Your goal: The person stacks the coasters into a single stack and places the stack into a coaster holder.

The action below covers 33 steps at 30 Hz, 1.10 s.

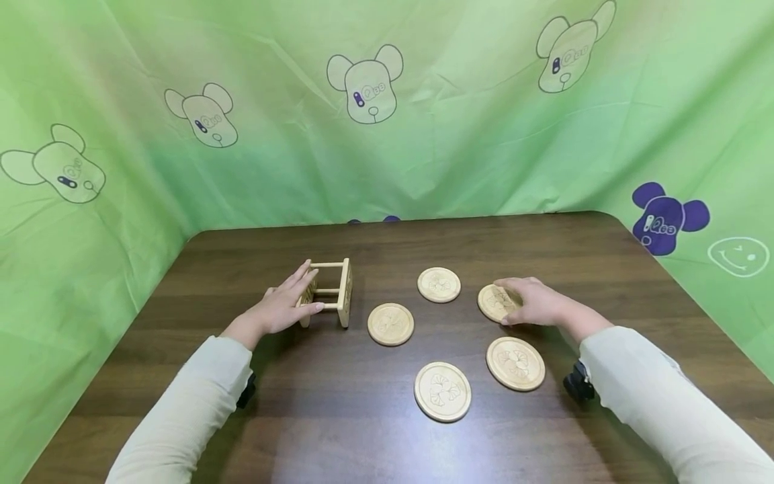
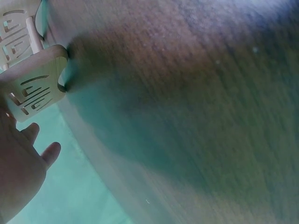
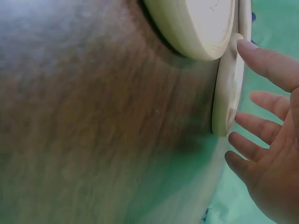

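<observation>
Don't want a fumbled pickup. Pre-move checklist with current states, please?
1. Left hand touching wooden rack: ok.
2. Right hand at a coaster, thumb and fingers on opposite sides: ok.
3. Firm grip on that coaster: cannot tell.
4. That coaster apart from its neighbours: ok, table shows between them.
5. Other four coasters lying flat, unstacked: ok.
6. Rack free of coasters: ok, none seen inside.
</observation>
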Tool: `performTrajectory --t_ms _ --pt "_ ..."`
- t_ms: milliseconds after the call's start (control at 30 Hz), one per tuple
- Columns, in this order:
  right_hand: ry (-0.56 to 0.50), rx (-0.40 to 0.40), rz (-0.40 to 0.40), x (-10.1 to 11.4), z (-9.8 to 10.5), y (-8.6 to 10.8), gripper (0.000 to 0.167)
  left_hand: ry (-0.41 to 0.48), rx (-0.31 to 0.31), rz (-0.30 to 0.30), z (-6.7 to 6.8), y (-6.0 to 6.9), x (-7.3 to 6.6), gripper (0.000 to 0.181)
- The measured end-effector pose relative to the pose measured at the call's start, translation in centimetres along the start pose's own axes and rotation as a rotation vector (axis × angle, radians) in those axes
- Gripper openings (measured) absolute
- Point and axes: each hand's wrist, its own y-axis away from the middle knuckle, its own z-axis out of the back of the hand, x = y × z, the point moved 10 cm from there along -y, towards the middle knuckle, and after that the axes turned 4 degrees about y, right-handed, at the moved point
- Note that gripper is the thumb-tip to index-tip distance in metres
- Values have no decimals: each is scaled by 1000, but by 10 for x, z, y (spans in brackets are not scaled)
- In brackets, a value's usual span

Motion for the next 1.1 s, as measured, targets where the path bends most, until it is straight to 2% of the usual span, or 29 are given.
performTrajectory --t_ms 333,833,1100 --pt "-20 63 -30 -1 -14 -6 71 -2 -15 -11 -3 0 0 76" --pt "53 3 18 3 -10 -9 67 -17 -26 -11 -1 0 -1 74" --pt "37 -30 -3 6 0 -4 68 -20 -25 -11 0 1 -1 75"
